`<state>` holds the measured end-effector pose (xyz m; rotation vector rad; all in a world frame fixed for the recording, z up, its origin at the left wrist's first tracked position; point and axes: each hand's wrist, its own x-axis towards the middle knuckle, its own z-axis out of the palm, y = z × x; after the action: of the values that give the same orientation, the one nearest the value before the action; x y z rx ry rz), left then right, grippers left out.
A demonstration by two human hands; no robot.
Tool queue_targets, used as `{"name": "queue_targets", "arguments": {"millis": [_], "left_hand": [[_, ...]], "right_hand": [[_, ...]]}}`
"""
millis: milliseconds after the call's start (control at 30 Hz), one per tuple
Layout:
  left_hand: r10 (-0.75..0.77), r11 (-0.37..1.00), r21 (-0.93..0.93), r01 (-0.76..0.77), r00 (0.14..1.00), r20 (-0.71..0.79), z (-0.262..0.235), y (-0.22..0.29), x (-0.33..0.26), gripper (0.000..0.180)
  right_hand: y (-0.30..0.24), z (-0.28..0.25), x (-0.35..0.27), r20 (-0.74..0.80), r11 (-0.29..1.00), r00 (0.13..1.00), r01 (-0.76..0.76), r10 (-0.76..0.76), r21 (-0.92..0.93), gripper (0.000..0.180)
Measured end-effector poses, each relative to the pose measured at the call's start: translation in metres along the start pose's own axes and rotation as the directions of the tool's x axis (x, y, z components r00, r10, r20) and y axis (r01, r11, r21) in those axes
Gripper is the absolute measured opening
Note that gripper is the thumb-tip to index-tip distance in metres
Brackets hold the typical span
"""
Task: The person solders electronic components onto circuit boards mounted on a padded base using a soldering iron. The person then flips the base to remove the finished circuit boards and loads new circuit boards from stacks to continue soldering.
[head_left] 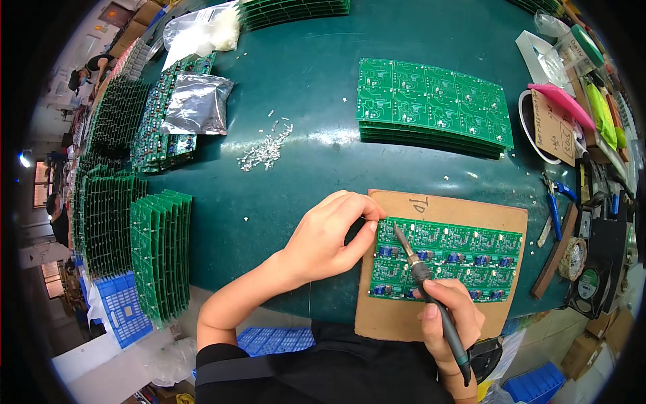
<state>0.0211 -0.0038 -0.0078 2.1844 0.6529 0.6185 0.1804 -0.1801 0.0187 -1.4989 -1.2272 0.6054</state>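
The populated circuit board panel [447, 262] lies flat on a brown cardboard sheet [471, 209] on the desk [316, 101], its long axis running left to right. The right hand [449, 316], curled around a soldering iron [424, 279], aims the tip up and left at the panel's upper-left corner. The left hand [330, 236], fingers pressed together at that same corner, is the nearer of the 2 hands.

Both forearms are bare from the elbow down, with no gloves, rings or watch on the left hand [330, 236] or the right hand [449, 315]. The person wears a black top with short sleeves, seen at the lower edge. A dark grey strap runs across its front
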Motion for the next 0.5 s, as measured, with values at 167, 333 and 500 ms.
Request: {"name": "queue_targets", "arguments": {"millis": [167,333,500], "left_hand": [[-0.040,0.999,-0.036,0.040,0.999,-0.004,0.0000,-0.0004,0.0007,0.010],[0.009,1.000,0.013,-0.008,1.000,-0.018,0.0025,-0.0045,0.0011,0.011],[0.015,0.999,0.034,-0.013,0.999,-0.041,0.0062,-0.0027,0.0015,0.010]], "right_hand": [[0.0017,0.0038,0.0012,0.018,1.000,1.000,-0.014,0.014,0.000,0.023],[0.0025,0.0060,0.0015,0.023,1.000,0.999,0.022,-0.022,0.000,0.024],[0.0007,0.0048,0.0009,0.035,1.000,0.999,0.009,-0.008,-0.020,0.024]]}}
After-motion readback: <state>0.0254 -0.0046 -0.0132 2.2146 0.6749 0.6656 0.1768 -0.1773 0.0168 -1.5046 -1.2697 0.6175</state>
